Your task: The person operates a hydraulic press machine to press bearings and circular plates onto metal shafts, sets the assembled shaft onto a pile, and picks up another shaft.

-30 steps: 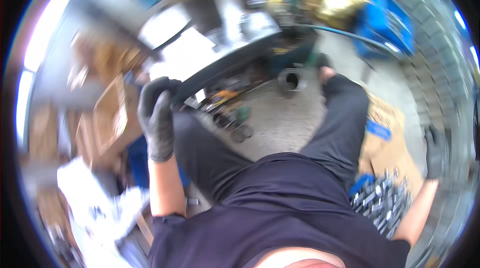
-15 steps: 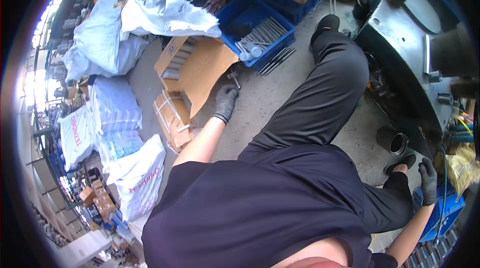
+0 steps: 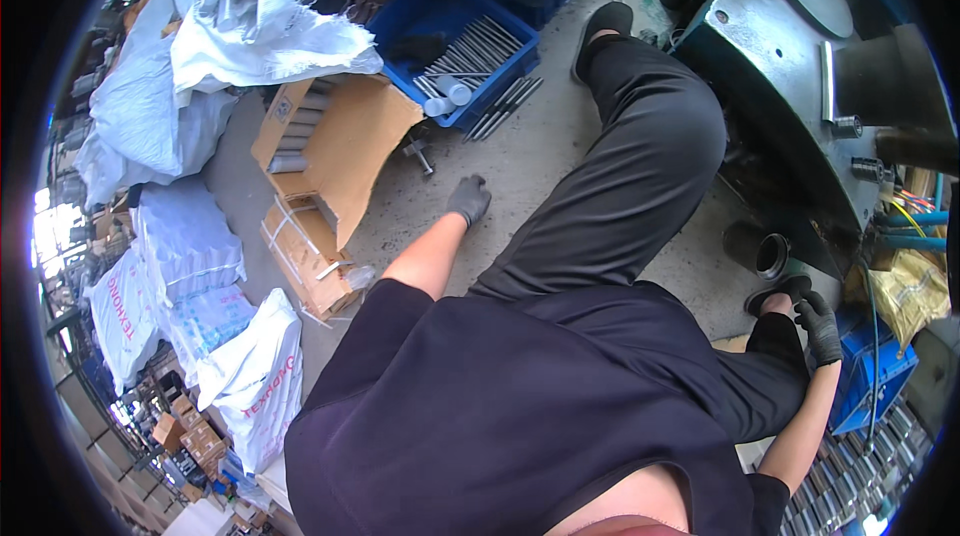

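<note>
My left hand [image 3: 468, 200], in a dark grey glove, rests fingers-down on the concrete floor [image 3: 540, 151] and holds nothing. It lies just right of an open cardboard box [image 3: 350, 151] with grey metal tubes [image 3: 290, 141] inside. A small metal part [image 3: 418, 154] lies on the floor between the box and the hand. My right hand [image 3: 822, 326], also gloved, sits low at the right with fingers apart, beside my black shoe [image 3: 782, 291] and empty. My black-trousered leg [image 3: 640, 166] stretches out between the two hands.
A blue crate [image 3: 425, 11] of metal rods [image 3: 480, 46] stands beyond the box. White sacks [image 3: 200, 86] pile up at the left. A blue-green machine [image 3: 790, 66] fills the upper right, with a black pipe end [image 3: 768, 254] below it. A second blue crate [image 3: 868, 381] stands at the lower right.
The view swung from the machine to the floor at my left. My left hand left the machine's edge, reached the cardboard box, and now rests on the floor nearer my leg.
</note>
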`<state>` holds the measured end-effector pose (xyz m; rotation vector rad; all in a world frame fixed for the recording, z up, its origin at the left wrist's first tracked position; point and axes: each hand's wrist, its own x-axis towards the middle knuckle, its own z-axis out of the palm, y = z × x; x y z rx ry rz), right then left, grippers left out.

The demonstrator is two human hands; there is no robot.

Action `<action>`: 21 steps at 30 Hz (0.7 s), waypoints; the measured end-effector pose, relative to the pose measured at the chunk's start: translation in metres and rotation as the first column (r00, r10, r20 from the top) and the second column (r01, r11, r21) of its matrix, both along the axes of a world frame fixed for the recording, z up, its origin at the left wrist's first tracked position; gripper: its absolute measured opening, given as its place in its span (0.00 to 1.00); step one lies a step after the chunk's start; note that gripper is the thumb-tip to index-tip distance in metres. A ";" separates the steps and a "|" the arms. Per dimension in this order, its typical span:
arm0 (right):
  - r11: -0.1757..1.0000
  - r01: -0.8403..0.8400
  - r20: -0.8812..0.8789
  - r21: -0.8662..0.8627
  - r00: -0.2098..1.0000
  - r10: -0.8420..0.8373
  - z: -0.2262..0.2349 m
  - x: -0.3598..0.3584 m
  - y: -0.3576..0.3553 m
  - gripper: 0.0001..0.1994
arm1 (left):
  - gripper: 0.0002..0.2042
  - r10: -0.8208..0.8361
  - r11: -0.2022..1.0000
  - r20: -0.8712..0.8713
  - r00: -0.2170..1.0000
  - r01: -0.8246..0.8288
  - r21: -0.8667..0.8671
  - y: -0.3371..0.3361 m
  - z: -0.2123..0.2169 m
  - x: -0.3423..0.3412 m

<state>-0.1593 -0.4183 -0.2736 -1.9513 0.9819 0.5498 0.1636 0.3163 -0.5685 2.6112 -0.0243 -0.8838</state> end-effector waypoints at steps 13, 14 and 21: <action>0.977 0.215 -0.021 -0.012 0.976 -0.215 0.030 -0.030 0.008 0.19 | 0.27 -0.329 0.913 0.217 0.919 0.251 0.321 -0.125 0.009 0.092; 0.972 0.233 -0.049 -0.025 0.971 -0.234 0.035 -0.029 0.012 0.20 | 0.25 -0.387 0.869 0.214 0.897 0.277 0.410 -0.131 0.010 0.092; 0.970 0.238 -0.043 -0.050 0.970 -0.240 0.035 -0.050 0.001 0.19 | 0.19 -0.225 0.955 0.212 0.951 0.173 0.241 -0.141 0.016 0.088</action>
